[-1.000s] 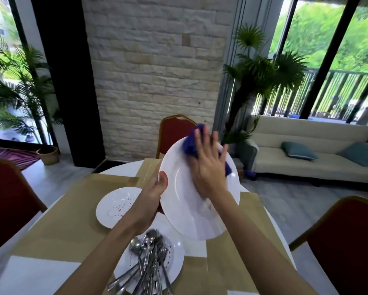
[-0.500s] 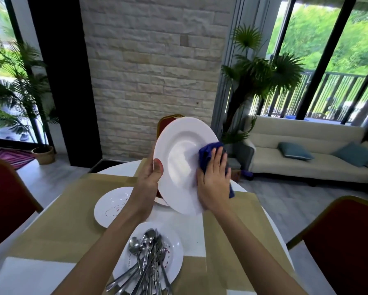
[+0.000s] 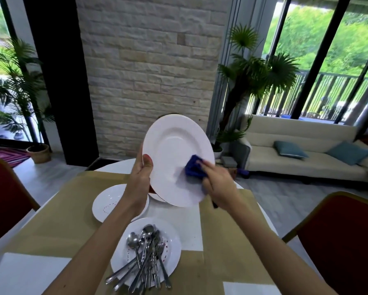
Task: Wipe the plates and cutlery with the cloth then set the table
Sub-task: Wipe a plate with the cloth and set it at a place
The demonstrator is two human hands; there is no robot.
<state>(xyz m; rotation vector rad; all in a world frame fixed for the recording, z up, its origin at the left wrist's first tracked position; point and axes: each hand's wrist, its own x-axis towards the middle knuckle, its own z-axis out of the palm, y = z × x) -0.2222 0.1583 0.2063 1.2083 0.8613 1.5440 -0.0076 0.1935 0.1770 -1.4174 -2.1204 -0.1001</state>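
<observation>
Stone wall [image 3: 146,71] and a pale sofa [image 3: 296,150] at the back, tan-and-white worktop [image 3: 51,209] right in front of us, all from the head view. We've got the big white plate [image 3: 174,150] lifted above the worktop and tipped up on edge, face toward us. Our left hand [image 3: 141,173] grips its left rim, thumb on the face. Our right hand [image 3: 219,184] is bunched round the blue cloth [image 3: 193,168], pressing it on the lower right of the face. Tip, we reckon: brace that rim firmly, sweep circles from the middle out to the edge, then flip for the back. The cutlery [image 3: 146,258] sits piled on a second plate [image 3: 173,237] nearest us, with a speckled plate [image 3: 108,199] just beyond it.
</observation>
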